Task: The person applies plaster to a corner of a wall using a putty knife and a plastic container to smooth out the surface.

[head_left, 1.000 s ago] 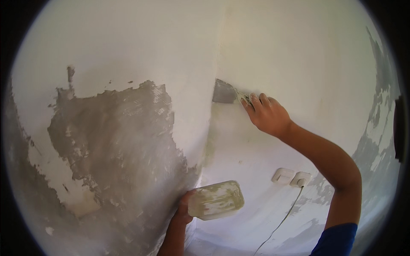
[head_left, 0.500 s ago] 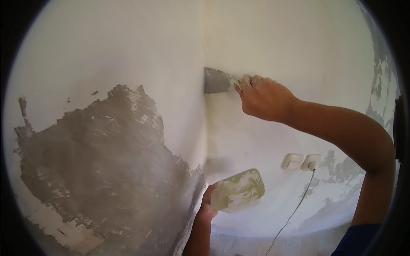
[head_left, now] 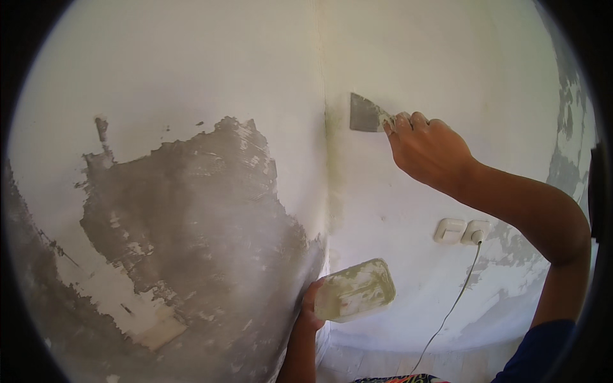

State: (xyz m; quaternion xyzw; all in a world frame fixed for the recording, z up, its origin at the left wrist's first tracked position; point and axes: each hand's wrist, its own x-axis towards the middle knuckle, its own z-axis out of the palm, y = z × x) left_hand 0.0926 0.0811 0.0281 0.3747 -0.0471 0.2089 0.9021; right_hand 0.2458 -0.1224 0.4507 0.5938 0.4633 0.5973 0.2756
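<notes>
My right hand point(head_left: 434, 150) is closed around the handle of a putty knife point(head_left: 366, 115). Its wide grey blade lies at the right-hand wall point(head_left: 408, 57), a little to the right of the corner; whether it touches the surface I cannot tell. Pale filler smears the blade near the handle and my fingers. Lower down, my left hand point(head_left: 310, 307) grips the left end of a shallow, translucent plastic tub point(head_left: 356, 290). Whitish-green filler coats the inside of the tub. Most of the left fingers are hidden behind it.
A large rough grey patch point(head_left: 191, 204) covers much of the left wall. On the right wall sit a light switch point(head_left: 449, 231) and a socket point(head_left: 476, 232) with a plugged-in cable point(head_left: 452, 300) hanging to the floor. More grey patches point(head_left: 568, 147) show at the far right.
The putty knife has moved right, away from the corner, along the right wall. The view has turned somewhat left. My left hand still holds the tub in nearly the same place.
</notes>
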